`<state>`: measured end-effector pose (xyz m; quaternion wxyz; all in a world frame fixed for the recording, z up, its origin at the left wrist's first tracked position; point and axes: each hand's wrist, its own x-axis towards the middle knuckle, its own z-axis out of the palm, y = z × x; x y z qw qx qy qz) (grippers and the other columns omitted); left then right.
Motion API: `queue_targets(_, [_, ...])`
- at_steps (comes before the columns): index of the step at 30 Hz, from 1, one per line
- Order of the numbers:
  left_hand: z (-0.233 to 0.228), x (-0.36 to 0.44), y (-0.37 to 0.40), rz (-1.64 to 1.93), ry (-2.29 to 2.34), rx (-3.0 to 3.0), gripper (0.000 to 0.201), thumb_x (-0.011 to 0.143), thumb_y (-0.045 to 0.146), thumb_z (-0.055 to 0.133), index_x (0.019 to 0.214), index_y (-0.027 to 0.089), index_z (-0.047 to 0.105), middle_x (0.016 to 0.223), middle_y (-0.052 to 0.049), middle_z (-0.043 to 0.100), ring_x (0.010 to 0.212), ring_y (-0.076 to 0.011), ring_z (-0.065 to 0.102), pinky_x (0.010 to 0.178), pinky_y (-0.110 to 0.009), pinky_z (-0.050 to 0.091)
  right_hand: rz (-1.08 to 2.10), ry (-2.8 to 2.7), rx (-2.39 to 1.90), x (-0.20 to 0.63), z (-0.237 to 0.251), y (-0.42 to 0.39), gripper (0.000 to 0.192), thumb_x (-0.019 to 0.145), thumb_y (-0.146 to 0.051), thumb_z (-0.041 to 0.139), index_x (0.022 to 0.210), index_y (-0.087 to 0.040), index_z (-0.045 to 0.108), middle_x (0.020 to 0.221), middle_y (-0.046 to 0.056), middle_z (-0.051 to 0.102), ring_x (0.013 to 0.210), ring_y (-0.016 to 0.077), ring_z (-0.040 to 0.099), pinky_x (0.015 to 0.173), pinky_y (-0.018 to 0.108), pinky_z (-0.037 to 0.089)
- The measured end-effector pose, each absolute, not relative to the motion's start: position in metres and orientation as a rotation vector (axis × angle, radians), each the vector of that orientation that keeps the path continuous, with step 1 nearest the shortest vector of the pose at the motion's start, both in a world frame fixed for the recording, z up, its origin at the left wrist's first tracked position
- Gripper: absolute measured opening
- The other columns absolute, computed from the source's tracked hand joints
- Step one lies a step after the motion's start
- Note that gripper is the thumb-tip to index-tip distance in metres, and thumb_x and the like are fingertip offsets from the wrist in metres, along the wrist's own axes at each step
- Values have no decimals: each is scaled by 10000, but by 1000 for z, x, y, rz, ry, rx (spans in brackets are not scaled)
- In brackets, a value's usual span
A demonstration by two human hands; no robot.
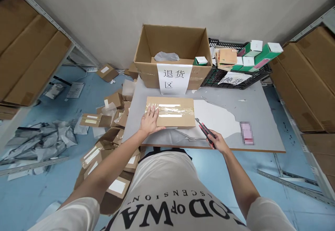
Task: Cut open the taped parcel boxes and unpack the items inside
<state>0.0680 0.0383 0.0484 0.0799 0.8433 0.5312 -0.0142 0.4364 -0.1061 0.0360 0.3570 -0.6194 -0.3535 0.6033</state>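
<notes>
A taped brown cardboard box (178, 121) lies flat on the grey table, with clear tape and white strips along its top. My left hand (150, 121) rests with fingers spread on the box's left end. In my right hand (216, 142) is a utility knife (206, 132), black and red, its tip pointing up and left near the box's right end. The fingers of that hand are wrapped round the handle. White paper (217, 117) lies under and to the right of the box.
Behind stand a large open carton (146, 75) with a paper sign and a black crate (209, 80) holding green-and-white boxes. A pixelated pink item (246, 133) lies on the table's right. Several cardboard boxes (96, 121) heap on the floor at left. Shelves of cartons (309, 80) flank both sides.
</notes>
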Motion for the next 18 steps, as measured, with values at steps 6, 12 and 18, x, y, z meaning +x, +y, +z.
queue_targets(6, [46,67,38,102,1545,2531,1034,732,761,432,1488,99,187,1540,-192,137,1416,-406,48,1067,-655,72,1499,-902,-1632,450,38,-112,596,744,-516,641,1231,-203,500,638,-41,581,323,70,437,284,200,315])
queue_targets(12, [42,63,22,320,1425,2512,797,827,627,459,1448,144,326,1527,-171,208,1421,-358,119,1087,-614,-81,1193,-880,-1615,472,46,-97,492,750,-514,653,1117,-212,526,721,-6,631,383,101,519,335,227,379])
queue_targets(18, [31,57,-17,653,1653,2096,828,833,569,502,1476,125,228,1550,-188,71,1431,-348,14,1100,-611,-13,986,-1039,-1599,441,46,-28,476,754,-540,636,1088,-219,524,817,32,661,665,161,640,531,269,505])
